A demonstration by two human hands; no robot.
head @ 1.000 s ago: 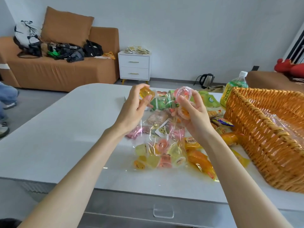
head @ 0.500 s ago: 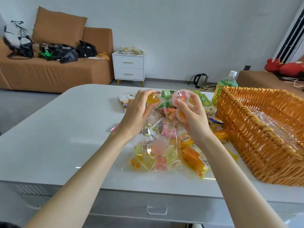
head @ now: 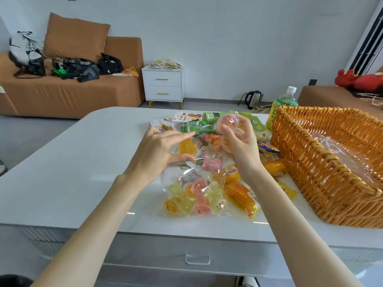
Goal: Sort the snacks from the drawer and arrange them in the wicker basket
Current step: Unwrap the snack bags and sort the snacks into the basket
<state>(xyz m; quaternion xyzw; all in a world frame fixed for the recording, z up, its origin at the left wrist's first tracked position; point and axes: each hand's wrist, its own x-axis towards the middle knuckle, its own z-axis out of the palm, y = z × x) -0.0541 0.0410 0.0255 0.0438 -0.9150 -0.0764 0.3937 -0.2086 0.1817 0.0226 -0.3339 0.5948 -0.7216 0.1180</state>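
Right hand [head: 242,151] grips two jelly cups [head: 228,123] (left hand [head: 155,156] spread open), so I'd stand them upright in the wicker basket [head: 331,183].

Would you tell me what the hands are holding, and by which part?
The right hand grips a pink jelly cup by its sides, an orange cup beneath; left hand holds nothing.

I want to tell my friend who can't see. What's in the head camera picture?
A right hand holds two jelly cups above a pile of snacks on a white table. The left hand is open beside it, and a basket stands on the right.
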